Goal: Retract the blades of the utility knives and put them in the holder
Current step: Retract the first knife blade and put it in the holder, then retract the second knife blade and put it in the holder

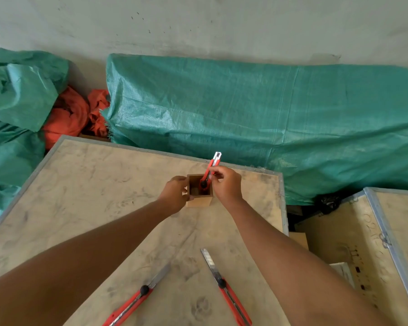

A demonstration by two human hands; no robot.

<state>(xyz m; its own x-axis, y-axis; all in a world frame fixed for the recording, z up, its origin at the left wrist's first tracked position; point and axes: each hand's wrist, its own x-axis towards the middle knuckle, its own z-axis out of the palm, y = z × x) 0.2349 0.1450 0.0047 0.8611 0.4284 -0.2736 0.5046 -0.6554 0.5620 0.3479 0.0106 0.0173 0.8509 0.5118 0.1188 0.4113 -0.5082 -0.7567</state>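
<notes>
A small square wooden holder (199, 200) stands on the plywood crate top (99, 189). My left hand (174, 194) grips its left side. My right hand (226, 183) pinches a red utility knife (210, 168) that leans in the holder, black slider end down, its metal tip pointing up and away. Two more red utility knives lie near me with their blades extended: one on the left (137, 297) and one on the right (226, 290).
Green tarpaulin (269, 118) covers bulky goods behind the crate, with orange cloth (73, 114) at the left. A second metal-edged wooden crate (363, 243) stands lower at the right, across a gap.
</notes>
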